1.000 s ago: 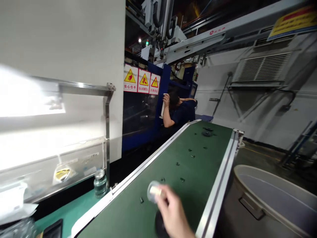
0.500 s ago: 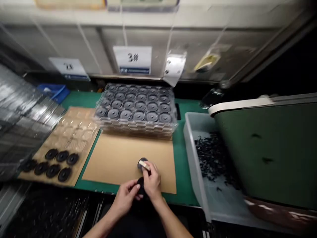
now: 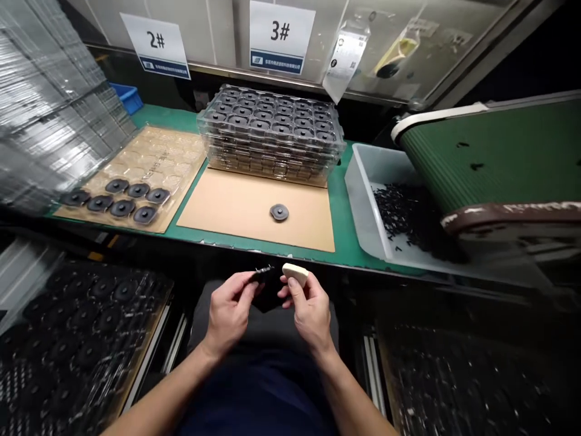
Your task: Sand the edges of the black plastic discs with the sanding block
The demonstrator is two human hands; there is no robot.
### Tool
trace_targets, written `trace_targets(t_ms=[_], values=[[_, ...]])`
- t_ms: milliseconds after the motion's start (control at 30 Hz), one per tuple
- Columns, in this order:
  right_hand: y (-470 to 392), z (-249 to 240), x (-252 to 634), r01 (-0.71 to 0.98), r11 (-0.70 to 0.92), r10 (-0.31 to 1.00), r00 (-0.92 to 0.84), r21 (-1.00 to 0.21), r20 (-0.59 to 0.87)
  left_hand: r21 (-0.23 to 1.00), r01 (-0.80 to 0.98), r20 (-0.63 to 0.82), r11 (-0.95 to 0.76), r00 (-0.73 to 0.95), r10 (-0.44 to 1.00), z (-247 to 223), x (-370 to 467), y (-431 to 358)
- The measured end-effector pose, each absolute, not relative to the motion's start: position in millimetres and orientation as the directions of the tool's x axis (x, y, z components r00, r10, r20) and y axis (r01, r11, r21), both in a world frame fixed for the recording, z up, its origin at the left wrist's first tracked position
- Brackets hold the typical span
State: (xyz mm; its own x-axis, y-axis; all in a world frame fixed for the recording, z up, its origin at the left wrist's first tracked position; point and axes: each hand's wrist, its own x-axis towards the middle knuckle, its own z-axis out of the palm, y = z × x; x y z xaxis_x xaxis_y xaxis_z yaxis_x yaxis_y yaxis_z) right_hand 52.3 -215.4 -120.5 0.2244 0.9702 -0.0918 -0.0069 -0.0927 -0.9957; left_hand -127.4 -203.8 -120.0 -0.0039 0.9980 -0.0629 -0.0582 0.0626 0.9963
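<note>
My left hand (image 3: 230, 310) pinches a black round rubber-like part (image 3: 262, 274), turned nearly edge-on, in front of the bench edge. Between the thumb and fingers of my right hand (image 3: 313, 312) is a cream-coloured block (image 3: 295, 272) with a rounded end; its exact kind is unclear. A small gap separates block and black part. Beyond both hands, a single dark disc (image 3: 279, 212) with a central nub lies on a brown cardboard sheet (image 3: 222, 203).
Behind the cardboard stand stacked clear trays (image 3: 272, 145) of discs. To the left, another clear tray (image 3: 145, 157) holds several discs. A translucent bin (image 3: 363, 206) with black scraps sits right, under a green conveyor belt (image 3: 499, 157). More filled trays (image 3: 86, 327) lie low at left.
My view has tilted down. Both hands have drawn back off the cardboard, and my right hand with the cream block has come away from the disc, which stays lying there.
</note>
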Motion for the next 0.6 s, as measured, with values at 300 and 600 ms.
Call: trace_targets(t_ms=[300,600], values=[[-289,-122,62,-0.072,0.000,0.976,0.218,-0.997,-0.016,0.358,0.446,0.750,-0.820,0.386,0.538,-106,-169,-289],[-275,-105,68,0.203,0.539,0.839,-0.213,-0.818,0.500,0.672,0.397,0.582,-0.625,0.239,0.777,-109,-145,-268]])
